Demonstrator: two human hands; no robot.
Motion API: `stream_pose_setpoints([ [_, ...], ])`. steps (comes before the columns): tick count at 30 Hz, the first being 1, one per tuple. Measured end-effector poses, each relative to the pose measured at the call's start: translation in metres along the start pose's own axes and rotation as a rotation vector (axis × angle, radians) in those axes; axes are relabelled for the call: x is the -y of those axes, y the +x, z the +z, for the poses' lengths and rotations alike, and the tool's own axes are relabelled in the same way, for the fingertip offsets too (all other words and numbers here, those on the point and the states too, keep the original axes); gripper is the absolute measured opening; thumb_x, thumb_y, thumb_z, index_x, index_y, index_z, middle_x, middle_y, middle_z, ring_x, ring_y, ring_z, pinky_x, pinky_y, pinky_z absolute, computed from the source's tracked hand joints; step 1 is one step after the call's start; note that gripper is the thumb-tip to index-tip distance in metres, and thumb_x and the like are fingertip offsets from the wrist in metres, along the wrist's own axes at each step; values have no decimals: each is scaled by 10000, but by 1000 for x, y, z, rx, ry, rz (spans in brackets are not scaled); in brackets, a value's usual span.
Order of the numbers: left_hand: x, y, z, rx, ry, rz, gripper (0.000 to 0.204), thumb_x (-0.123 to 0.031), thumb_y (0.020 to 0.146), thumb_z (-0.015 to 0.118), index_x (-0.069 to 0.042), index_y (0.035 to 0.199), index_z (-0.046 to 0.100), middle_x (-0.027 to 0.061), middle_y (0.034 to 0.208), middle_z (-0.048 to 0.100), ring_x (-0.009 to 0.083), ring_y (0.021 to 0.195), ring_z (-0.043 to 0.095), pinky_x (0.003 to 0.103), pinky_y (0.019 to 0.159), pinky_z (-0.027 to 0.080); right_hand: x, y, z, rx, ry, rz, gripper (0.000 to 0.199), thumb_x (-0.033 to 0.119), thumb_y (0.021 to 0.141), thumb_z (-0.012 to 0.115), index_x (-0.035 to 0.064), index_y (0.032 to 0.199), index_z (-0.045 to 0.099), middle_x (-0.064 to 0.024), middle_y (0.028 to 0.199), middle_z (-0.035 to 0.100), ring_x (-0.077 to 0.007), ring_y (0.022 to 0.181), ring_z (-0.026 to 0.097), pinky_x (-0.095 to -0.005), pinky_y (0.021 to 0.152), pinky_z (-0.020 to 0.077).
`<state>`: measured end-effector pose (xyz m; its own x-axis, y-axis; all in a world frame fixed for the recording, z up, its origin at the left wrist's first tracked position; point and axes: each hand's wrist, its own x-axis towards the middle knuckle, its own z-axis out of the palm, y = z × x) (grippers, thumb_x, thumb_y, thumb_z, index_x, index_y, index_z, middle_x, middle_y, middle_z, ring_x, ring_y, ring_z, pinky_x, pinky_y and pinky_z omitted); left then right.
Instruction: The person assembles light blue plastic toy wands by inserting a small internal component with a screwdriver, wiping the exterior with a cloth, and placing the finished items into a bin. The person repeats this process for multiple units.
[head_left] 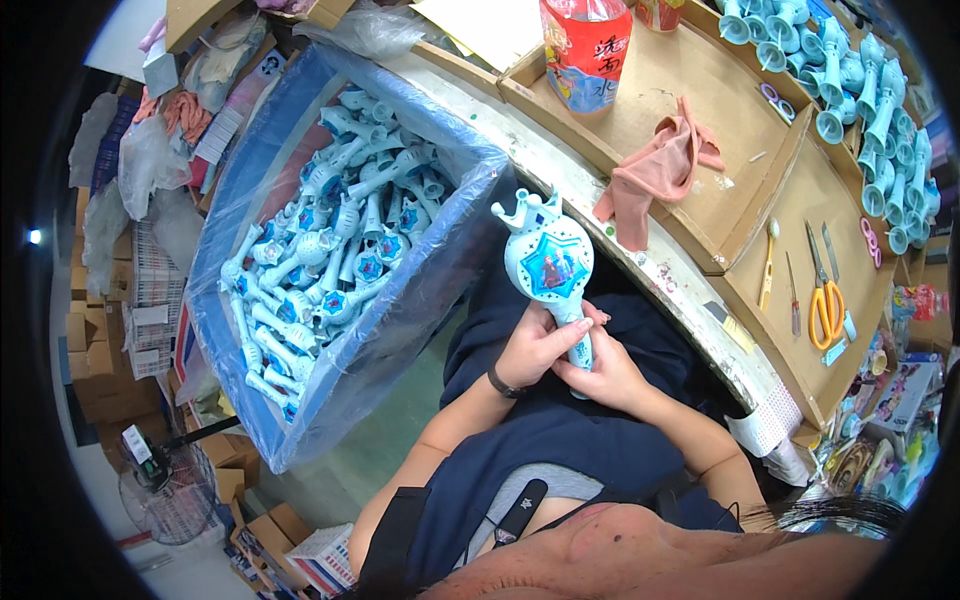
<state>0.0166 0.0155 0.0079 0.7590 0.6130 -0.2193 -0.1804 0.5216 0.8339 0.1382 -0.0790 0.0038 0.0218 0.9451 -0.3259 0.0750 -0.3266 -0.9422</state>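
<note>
While both hands grip only the handle, worth watching the biggest hazards first. Large blue bin of finished wands just beside the left elbow, rim close: a wide swing of that arm could knock the lining or spill pieces. Cardboard-topped bench curving along the right, edge just past the knees, so little room on that side; open space only over the lap and up between bin and bench. Red bag upright near the bench edge, likely to tip if bumped. Pink cloth draped over a divider; scissors and small tools well apart, out of reach.

Wand held upright over the lap, star and crown on top, handle down. Left hand wrapped round the handle, thumb across it; right hand closed on the lower end, fingers curled. Top-heavy head unsupported: could twist or slip out if the grip eases, and fall to the floor between the knees.
</note>
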Motion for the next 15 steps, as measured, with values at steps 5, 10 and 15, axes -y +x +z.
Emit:
stream_pose_setpoints([
  [5, 6, 1, -3, 14, 16, -35, 560, -67, 931, 556, 32, 1439, 343, 131, 1032, 650, 250, 1041, 636, 400, 977, 481, -11, -2, 3, -20, 33, -39, 633, 238, 853, 708, -23, 1333, 390, -232, 1109, 645, -347, 1010, 678, -386, 858, 531],
  [10, 10, 0, -9, 8, -47, -24, 434, -88, 943, 556, 25, 1337, 412, 126, 999, 650, 229, 997, 637, 379, 932, 496, -11, 0, 7, -9, 65, -29, 617, 237, 857, 701, -40, 1315, 394, -232, 1101, 645, -344, 1008, 676, -387, 854, 530],
  [15, 12, 0, -9, 3, -26, -36, 566, -91, 937, 557, 46, 1438, 331, 122, 975, 649, 252, 1012, 636, 409, 964, 480, -9, -1, 6, -27, 30, -77, 608, 239, 863, 693, -32, 1318, 394, -230, 1099, 645, -337, 1007, 677, -385, 850, 531],
])
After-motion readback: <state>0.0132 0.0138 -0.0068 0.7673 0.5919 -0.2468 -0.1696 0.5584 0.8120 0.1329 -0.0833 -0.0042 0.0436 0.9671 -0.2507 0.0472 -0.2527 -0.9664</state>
